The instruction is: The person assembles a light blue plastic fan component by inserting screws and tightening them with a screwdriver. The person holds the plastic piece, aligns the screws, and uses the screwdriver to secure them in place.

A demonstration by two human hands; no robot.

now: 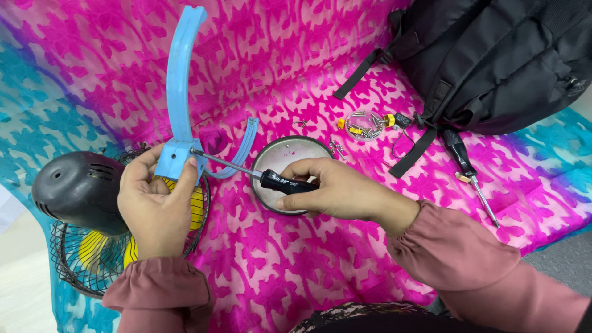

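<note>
My left hand (pixel 155 206) grips the base of a curved light-blue plastic fan bracket (pixel 179 92) that rises toward the top of the view. My right hand (pixel 336 190) is shut on the black handle of a screwdriver (pixel 246 172), whose metal shaft points left with its tip at the bracket's base. Under my left hand lies a small fan with a black motor housing (pixel 77 191), a black wire grille (pixel 80 265) and yellow blades (pixel 92 253). A second, thinner blue arc (pixel 242 148) lies just behind the shaft.
A round metal dish (pixel 290 154) sits under my right hand. A clear lid with screws and yellow bits (pixel 365 125) and loose screws (pixel 336 148) lie beyond it. A black backpack (pixel 499 55) fills the top right, another screwdriver (pixel 470 172) beside it. Pink-and-blue patterned cloth (pixel 308 55) covers everything.
</note>
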